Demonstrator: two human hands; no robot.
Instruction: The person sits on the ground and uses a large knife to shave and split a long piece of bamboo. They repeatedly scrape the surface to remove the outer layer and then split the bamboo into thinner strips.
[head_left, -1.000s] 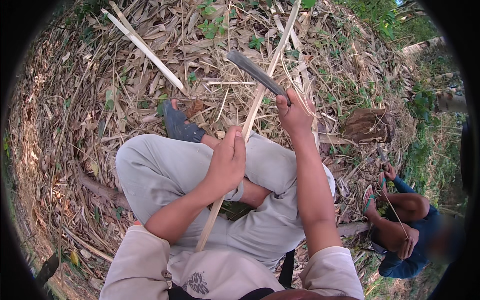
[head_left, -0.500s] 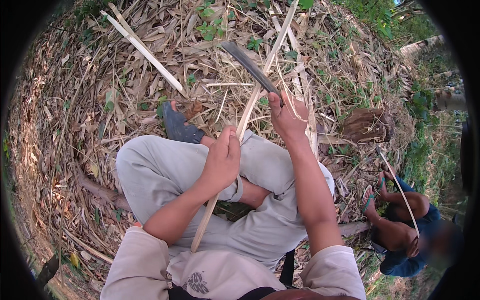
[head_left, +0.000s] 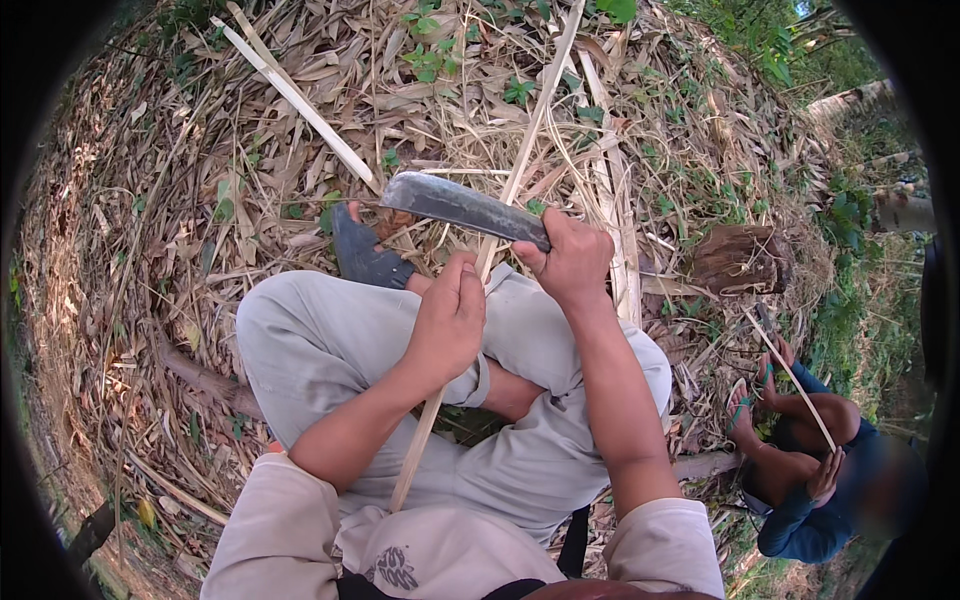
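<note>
A long, pale strip of split wood, bamboo by its look (head_left: 537, 125), runs slantwise from the top of the view down to my lap. My left hand (head_left: 447, 320) is closed round it above my crossed legs. My right hand (head_left: 574, 258) grips a broad machete (head_left: 465, 208) by its handle end, which the fingers hide. Its dark, worn blade points left and lies across the strip just beyond my left hand, its flat face showing.
Two pale strips (head_left: 300, 103) lie at the far left, and more strips (head_left: 612, 190) lie right of my work. A cut stump (head_left: 740, 260) stands to the right. Near it a seated person (head_left: 815, 470) holds a thin strip. Dry leaves cover the ground.
The machete has come down along the strip toward my left hand and turned, so its flat face shows. My left hand has barely moved. The other person's strip and hand have shifted.
</note>
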